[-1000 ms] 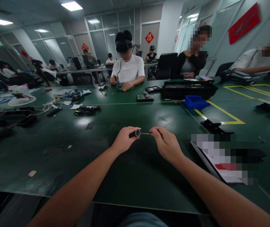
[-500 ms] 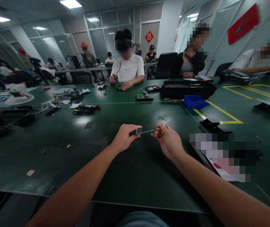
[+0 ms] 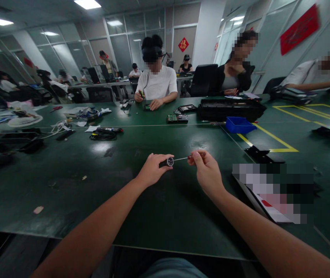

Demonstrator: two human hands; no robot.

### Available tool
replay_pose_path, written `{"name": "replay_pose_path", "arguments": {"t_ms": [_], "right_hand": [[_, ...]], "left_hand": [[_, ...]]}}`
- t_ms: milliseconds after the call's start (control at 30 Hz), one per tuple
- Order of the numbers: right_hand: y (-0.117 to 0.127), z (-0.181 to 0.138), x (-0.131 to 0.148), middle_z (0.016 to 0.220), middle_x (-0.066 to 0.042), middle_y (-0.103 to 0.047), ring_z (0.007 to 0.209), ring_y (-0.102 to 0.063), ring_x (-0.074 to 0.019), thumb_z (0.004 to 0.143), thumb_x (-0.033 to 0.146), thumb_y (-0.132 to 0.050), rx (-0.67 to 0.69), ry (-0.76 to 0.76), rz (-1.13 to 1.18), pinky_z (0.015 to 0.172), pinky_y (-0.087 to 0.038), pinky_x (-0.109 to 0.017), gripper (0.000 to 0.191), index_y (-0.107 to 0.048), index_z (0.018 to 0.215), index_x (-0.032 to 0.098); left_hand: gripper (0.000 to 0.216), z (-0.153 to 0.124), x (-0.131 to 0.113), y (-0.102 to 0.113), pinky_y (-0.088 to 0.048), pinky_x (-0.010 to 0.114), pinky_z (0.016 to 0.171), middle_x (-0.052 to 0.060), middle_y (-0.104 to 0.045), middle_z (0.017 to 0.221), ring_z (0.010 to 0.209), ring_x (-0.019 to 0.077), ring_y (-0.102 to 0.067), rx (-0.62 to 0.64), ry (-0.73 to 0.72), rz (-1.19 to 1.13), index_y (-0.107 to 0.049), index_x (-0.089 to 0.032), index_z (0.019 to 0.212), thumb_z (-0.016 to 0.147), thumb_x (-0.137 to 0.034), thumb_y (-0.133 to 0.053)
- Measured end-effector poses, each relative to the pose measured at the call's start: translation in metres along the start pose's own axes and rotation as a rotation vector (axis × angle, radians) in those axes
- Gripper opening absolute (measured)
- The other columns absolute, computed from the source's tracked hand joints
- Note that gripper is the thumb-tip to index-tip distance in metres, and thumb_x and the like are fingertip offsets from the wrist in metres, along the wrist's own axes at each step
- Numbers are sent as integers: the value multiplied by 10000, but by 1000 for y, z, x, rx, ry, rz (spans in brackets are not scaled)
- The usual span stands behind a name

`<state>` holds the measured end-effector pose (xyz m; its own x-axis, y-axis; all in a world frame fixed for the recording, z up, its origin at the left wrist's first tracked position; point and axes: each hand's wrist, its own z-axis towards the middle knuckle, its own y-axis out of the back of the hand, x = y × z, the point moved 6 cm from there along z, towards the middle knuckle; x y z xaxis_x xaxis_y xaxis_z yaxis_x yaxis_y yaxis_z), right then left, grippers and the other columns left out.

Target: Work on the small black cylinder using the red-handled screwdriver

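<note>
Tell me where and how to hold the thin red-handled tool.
Probably by its red handle, from the right, in a pinch as the right hand has it: the slim metal shaft points left at the dark cylinder in the left hand, blocking that side.

"Where was room found?"
"Between the forearms [image 3: 101, 218], over bare green tabletop [image 3: 165, 220]. Ahead, a thin-shafted tool [image 3: 181, 158] bridged the gap from the right hand [image 3: 209, 170] to the dark cylinder [image 3: 169, 161] in the left hand [image 3: 151, 170]."
"And beyond?"
"Coiled black cable [image 3: 103, 135] obstructed the left; a blue bin [image 3: 240, 126] and black angular pieces [image 3: 261, 154], the right."
</note>
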<state>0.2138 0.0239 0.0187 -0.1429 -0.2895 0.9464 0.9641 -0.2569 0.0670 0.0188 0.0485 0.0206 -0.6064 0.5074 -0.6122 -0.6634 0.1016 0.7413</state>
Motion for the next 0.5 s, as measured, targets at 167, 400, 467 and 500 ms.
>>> {"name": "replay_pose_path", "arguments": {"t_ms": [167, 400, 467, 500], "right_hand": [[1, -3, 17, 802, -52, -725, 743, -681, -204, 939, 500, -581, 25, 35, -144, 715, -524, -350, 316, -666, 956, 195], [4, -4, 28, 521, 4, -603, 494, -554, -166, 886, 619, -606, 28, 69, -424, 542, -397, -307, 464, -623, 643, 224], [1, -6, 28, 580, -2, -630, 531, -574, -173, 913, 554, -591, 42, 118, -407, 553, -403, -304, 379, -653, 745, 221], [0, -7, 28, 629, -6, -649, 561, -590, -178, 926, 503, -580, 54, 140, -386, 559, -410, -302, 311, -669, 841, 218]], "left_hand": [[384, 0, 3, 0, -322, 551, 1127, 51, -711, 1235, 1166, 265, -614, -11, -23, 9, -656, -274, 1287, 907, -272, -701], [383, -1, 4, 0, -357, 524, 1106, 56, -710, 1233, 1152, 265, -614, -29, -32, 21, -663, -281, 1286, 905, -270, -702], [385, -1, 3, 0, -364, 521, 1098, 54, -710, 1233, 1148, 264, -615, -26, -34, 22, -663, -280, 1286, 903, -262, -704], [386, -1, 3, 0, -370, 519, 1093, 55, -711, 1231, 1145, 264, -616, -23, -33, 24, -664, -277, 1285, 902, -262, -706]]}}
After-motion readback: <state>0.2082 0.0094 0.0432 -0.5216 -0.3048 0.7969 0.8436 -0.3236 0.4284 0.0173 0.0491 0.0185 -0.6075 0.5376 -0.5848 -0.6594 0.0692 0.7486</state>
